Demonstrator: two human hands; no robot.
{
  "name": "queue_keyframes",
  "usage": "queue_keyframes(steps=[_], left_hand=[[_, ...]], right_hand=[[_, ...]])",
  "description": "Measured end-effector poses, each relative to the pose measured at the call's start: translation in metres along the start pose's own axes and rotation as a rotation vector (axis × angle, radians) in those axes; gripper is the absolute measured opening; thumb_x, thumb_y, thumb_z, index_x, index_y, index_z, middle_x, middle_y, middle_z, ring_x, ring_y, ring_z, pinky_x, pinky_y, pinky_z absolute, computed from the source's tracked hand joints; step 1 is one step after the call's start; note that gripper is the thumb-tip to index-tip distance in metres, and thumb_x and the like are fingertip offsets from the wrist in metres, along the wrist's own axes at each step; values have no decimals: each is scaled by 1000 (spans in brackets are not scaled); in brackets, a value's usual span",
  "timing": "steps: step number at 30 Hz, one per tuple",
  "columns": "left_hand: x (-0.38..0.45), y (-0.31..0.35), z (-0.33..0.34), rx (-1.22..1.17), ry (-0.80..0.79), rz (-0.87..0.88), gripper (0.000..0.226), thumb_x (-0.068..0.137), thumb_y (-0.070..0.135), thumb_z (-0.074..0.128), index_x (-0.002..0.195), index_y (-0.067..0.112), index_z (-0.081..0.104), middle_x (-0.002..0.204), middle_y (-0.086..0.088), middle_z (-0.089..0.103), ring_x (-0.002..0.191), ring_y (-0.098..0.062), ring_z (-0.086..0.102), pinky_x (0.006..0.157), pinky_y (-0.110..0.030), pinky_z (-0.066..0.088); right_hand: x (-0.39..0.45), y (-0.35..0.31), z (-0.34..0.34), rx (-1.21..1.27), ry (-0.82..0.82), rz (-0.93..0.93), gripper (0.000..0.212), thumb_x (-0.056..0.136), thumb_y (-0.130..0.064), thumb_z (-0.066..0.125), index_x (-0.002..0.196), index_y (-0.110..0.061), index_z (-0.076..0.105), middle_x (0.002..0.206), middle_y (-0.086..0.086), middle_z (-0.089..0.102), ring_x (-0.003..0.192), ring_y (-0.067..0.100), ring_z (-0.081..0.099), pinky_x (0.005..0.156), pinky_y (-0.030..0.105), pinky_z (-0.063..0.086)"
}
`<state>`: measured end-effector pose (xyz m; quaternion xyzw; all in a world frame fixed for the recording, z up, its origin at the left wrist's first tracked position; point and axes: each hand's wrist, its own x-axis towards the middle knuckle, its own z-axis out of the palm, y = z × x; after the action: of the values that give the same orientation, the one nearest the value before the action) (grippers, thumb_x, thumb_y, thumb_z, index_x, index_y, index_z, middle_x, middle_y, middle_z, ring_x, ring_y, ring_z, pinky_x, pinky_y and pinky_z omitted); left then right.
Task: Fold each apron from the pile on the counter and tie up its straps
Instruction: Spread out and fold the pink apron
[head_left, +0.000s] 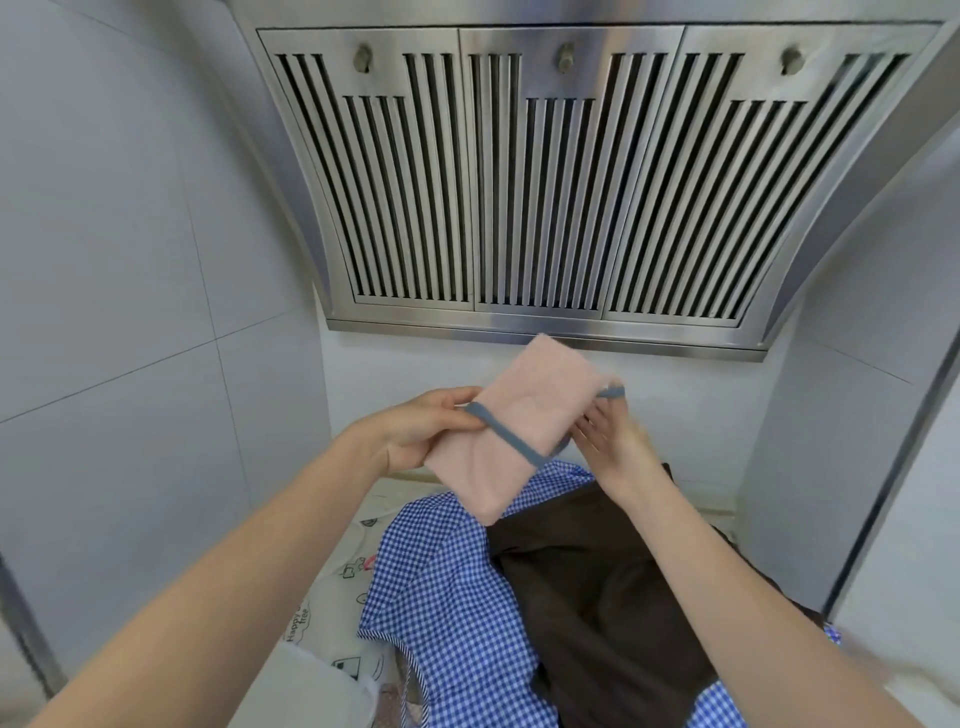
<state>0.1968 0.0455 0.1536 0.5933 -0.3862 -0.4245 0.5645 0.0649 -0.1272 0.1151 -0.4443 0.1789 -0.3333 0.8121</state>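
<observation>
A pink apron (524, 415), folded into a narrow bundle, is held up in the air above the counter. A grey-blue strap (511, 436) runs slantwise across its front. My left hand (415, 428) grips the bundle's left edge with the thumb pressing on the strap. My right hand (610, 431) is behind the bundle's right side and pinches the strap's other end (613, 392). Below lie a blue checked apron (447, 587) and a dark brown apron (597, 571) in a loose pile.
A steel range hood (561, 182) with slatted filters hangs just above and behind the hands. White tiled walls close in on the left and right. A white printed cloth (337, 577) covers the counter left of the pile.
</observation>
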Motion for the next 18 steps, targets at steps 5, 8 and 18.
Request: queue_keyframes(steps=[5, 8, 18], left_hand=[[5, -8, -13, -32, 160, -17, 33, 94, 1, 47, 124, 13, 51, 106, -5, 63, 97, -22, 59, 88, -38, 47], [6, -9, -18, 49, 182, -58, 32, 92, 1, 51, 123, 12, 53, 108, -8, 64, 99, -25, 60, 89, -39, 49], [11, 14, 6, 697, -125, -155, 24, 90, 7, 58, 108, 22, 60, 108, 0, 66, 107, -21, 61, 89, -33, 52]], right_hand=[[-13, -27, 15, -160, -332, 7, 81, 50, -42, 86, 118, -8, 56, 112, 6, 66, 92, 23, 68, 80, 32, 57], [-18, -38, 17, -466, -350, -28, 84, 64, -17, 82, 136, -7, 41, 131, 4, 55, 104, 19, 62, 83, 29, 54], [-27, -47, 17, -1242, -315, -123, 23, 81, -18, 73, 99, -4, 67, 98, 19, 67, 87, 16, 53, 78, 34, 48]])
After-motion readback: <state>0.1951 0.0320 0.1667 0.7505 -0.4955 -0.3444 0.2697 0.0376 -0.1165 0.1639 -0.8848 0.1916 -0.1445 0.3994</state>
